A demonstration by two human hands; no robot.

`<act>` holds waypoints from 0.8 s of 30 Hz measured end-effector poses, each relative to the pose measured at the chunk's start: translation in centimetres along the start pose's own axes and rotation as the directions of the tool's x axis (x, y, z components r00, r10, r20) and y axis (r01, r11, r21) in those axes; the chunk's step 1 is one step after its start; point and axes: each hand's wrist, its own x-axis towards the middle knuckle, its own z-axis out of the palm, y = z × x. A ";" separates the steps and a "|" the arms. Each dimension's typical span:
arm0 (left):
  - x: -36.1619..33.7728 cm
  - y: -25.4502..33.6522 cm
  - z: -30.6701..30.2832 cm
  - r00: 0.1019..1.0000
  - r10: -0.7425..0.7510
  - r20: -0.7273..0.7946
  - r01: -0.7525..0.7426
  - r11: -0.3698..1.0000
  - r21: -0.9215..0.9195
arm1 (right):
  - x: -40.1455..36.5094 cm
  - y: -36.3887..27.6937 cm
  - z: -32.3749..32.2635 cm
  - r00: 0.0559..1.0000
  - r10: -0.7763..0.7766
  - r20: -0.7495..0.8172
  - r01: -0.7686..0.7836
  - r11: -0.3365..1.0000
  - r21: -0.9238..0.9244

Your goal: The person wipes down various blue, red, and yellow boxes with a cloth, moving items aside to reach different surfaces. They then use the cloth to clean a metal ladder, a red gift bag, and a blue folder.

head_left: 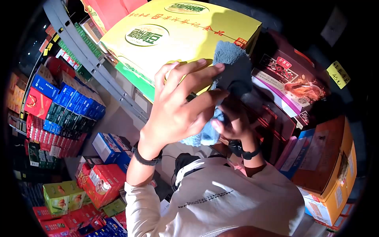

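- In a crowded shop aisle, a person's left hand (173, 114) lies with fingers apart and outstretched. The fingertips touch the upper edge of a blue cloth (233, 65), and the hand grips nothing.
- The right hand (233, 122), in shadow just beside the left, has its fingers curled tight on the cloth's lower folds.
- The cloth is pressed against the near corner of a big yellow box (177, 37) lying on a shelf.
- The cloth looks light, soft and limp — likely to bunch and sag rather than slip. A fistful of the bunched lower part seems the surest hold.
- The yellow box's corner and long lower edge lie right by the fingers. A purple box (294, 81) sits close on the right, with an orange carton (327, 166) below it.
- Open room appears — narrowly — to the left, between the hands and the grey shelf rail (92, 61). Stacked blue boxes (73, 98) stand well apart beyond it.
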 end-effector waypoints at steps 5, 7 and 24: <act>-0.2 -0.5 1.6 0.983 0.008 -0.181 -0.044 0.979 -0.197 | 3.3 0.7 -1.6 0.942 0.108 -0.319 -0.138 0.988 -0.073; -0.8 -0.8 2.1 0.977 -0.005 -0.213 -0.052 0.964 -0.262 | 2.3 0.6 -0.8 0.947 0.134 -0.292 -0.139 0.990 0.003; -9.0 0.9 8.6 0.763 -0.280 -0.582 0.125 0.948 -0.293 | -7.0 4.6 4.0 0.882 0.280 -0.378 -0.182 0.944 0.274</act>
